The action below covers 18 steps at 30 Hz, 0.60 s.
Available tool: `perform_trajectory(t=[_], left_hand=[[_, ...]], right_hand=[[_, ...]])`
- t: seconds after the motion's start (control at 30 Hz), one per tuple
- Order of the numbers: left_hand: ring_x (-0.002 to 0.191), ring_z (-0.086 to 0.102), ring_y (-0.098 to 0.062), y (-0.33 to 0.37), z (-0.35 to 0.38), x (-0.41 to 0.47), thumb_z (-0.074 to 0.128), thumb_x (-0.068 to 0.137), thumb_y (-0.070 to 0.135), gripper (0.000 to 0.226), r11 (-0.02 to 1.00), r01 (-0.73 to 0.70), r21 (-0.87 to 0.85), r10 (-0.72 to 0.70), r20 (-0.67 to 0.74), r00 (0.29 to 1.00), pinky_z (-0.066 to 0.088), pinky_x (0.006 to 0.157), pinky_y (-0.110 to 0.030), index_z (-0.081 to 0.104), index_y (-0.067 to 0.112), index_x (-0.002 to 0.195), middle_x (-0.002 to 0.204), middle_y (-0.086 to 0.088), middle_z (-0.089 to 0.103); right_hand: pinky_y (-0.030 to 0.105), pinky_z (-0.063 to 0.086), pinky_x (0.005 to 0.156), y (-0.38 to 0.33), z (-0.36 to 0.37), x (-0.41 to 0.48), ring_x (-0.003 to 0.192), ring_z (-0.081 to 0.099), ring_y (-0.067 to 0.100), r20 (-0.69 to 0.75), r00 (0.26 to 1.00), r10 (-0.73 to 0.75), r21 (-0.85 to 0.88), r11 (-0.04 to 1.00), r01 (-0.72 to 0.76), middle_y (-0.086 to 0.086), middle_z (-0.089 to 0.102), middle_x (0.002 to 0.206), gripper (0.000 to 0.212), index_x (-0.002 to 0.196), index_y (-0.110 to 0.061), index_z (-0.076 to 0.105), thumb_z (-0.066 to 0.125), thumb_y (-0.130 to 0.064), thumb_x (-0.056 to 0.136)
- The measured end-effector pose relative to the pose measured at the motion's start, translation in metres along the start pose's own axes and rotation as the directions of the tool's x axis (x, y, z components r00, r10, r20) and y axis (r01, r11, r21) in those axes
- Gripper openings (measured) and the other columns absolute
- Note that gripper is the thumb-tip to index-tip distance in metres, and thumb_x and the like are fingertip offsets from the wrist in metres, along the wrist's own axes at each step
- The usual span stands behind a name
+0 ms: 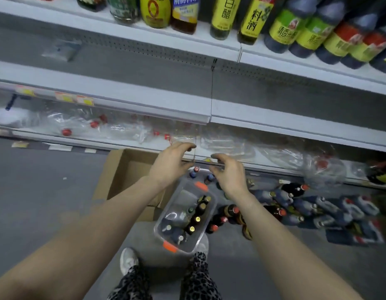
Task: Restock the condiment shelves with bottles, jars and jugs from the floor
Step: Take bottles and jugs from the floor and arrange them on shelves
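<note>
My left hand and my right hand hover side by side above the far end of a clear plastic bin with orange latches, on the floor in front of me. Both hands have loosely curved fingers and hold nothing. Several small dark bottles with gold, green and silver caps stand in the bin. Right of the bin, dark jugs and bottles with red caps lie on the floor. The middle shelf is bare; the top shelf carries yellow- and green-labelled bottles.
An open cardboard box stands on the floor left of the bin. The bottom shelf holds clear plastic-wrapped packs with red caps. My feet and patterned trousers are just behind the bin. Grey floor lies to the left.
</note>
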<state>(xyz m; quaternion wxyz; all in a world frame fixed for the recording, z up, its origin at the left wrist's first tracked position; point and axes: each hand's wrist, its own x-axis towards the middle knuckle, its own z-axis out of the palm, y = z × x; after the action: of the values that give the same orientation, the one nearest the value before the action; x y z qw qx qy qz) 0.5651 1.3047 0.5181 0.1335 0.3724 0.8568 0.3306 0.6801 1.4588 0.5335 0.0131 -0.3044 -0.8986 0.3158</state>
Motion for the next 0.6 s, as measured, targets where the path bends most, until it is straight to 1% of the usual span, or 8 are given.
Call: perform_trajectory(t=[0.07, 0.17, 0.27, 0.33, 0.43, 0.5, 0.53, 0.6], left_hand=[[0.116, 0.059, -0.019, 0.005, 0.024, 0.001, 0.075, 0.084, 0.021, 0.053, 0.997, 0.075, -0.002, -0.075, 0.011, 0.997, 0.045, 0.099, -0.031, 0.057, 0.016, 0.133, 0.127, -0.002, 0.063], [0.118, 0.059, -0.023, 0.010, 0.055, 0.005, 0.074, 0.085, 0.023, 0.053, 0.987, 0.162, -0.005, -0.162, 0.021, 0.987, 0.047, 0.100, -0.037, 0.057, 0.015, 0.134, 0.128, -0.005, 0.062], [0.117, 0.060, -0.024, 0.009, 0.083, 0.007, 0.074, 0.084, 0.025, 0.053, 0.966, 0.257, -0.020, -0.257, 0.007, 0.966, 0.049, 0.095, -0.040, 0.057, 0.018, 0.134, 0.127, -0.005, 0.063], [0.119, 0.060, -0.025, 0.003, 0.102, 0.003, 0.074, 0.084, 0.024, 0.053, 0.945, 0.327, -0.028, -0.327, 0.004, 0.945, 0.049, 0.095, -0.040, 0.056, 0.019, 0.135, 0.130, -0.003, 0.063], [0.116, 0.062, -0.024, -0.012, 0.125, -0.005, 0.073, 0.085, 0.024, 0.053, 0.910, 0.413, -0.032, -0.413, 0.015, 0.911, 0.049, 0.096, -0.038, 0.056, 0.020, 0.135, 0.129, -0.001, 0.064], [0.116, 0.062, -0.023, -0.025, 0.138, -0.012, 0.074, 0.085, 0.024, 0.052, 0.890, 0.455, -0.039, -0.454, 0.037, 0.890, 0.048, 0.096, -0.035, 0.056, 0.019, 0.134, 0.127, -0.001, 0.065], [0.116, 0.062, -0.023, -0.032, 0.146, -0.015, 0.074, 0.085, 0.024, 0.052, 0.879, 0.476, -0.039, -0.474, 0.054, 0.879, 0.048, 0.096, -0.034, 0.056, 0.019, 0.134, 0.127, -0.001, 0.066], [0.116, 0.062, -0.024, -0.051, 0.164, -0.018, 0.073, 0.086, 0.024, 0.052, 0.860, 0.510, -0.034, -0.506, 0.086, 0.858, 0.049, 0.096, -0.035, 0.055, 0.019, 0.135, 0.128, -0.001, 0.066]], right_hand=[[0.032, 0.048, 0.097, 0.024, -0.001, 0.007, 0.113, 0.065, 0.023, 0.068, 0.997, -0.022, -0.004, 1.000, 0.023, 0.003, 0.072, 0.119, 0.035, 0.123, -0.016, 0.070, 0.073, -0.016, 0.088], [0.030, 0.049, 0.093, 0.057, -0.001, 0.020, 0.106, 0.068, 0.025, 0.144, 0.988, -0.054, -0.003, 0.998, 0.055, 0.003, 0.073, 0.117, 0.039, 0.125, -0.017, 0.069, 0.075, -0.014, 0.086], [0.034, 0.049, 0.098, 0.088, 0.006, 0.034, 0.111, 0.067, 0.026, 0.235, 0.969, -0.075, -0.042, 0.995, 0.087, 0.006, 0.073, 0.118, 0.039, 0.125, -0.015, 0.069, 0.075, -0.017, 0.087], [0.037, 0.049, 0.099, 0.108, 0.017, 0.041, 0.112, 0.066, 0.026, 0.286, 0.954, -0.089, -0.047, 0.993, 0.107, 0.006, 0.072, 0.119, 0.037, 0.126, -0.016, 0.069, 0.074, -0.019, 0.089], [0.038, 0.049, 0.099, 0.129, 0.040, 0.047, 0.116, 0.064, 0.025, 0.362, 0.929, -0.074, -0.043, 0.995, 0.096, 0.006, 0.071, 0.123, 0.037, 0.126, -0.016, 0.068, 0.073, -0.018, 0.090], [0.029, 0.047, 0.098, 0.140, 0.056, 0.050, 0.117, 0.064, 0.022, 0.411, 0.909, -0.066, -0.048, 0.994, 0.094, 0.004, 0.069, 0.126, 0.038, 0.128, -0.015, 0.068, 0.073, -0.015, 0.090], [0.024, 0.044, 0.095, 0.147, 0.066, 0.053, 0.117, 0.064, 0.020, 0.432, 0.900, -0.061, -0.050, 0.995, 0.091, 0.004, 0.069, 0.127, 0.039, 0.128, -0.014, 0.067, 0.073, -0.014, 0.090], [0.020, 0.041, 0.089, 0.160, 0.090, 0.058, 0.114, 0.064, 0.021, 0.460, 0.887, -0.047, -0.049, 0.996, 0.078, 0.004, 0.070, 0.124, 0.038, 0.126, -0.012, 0.068, 0.074, -0.012, 0.088]])
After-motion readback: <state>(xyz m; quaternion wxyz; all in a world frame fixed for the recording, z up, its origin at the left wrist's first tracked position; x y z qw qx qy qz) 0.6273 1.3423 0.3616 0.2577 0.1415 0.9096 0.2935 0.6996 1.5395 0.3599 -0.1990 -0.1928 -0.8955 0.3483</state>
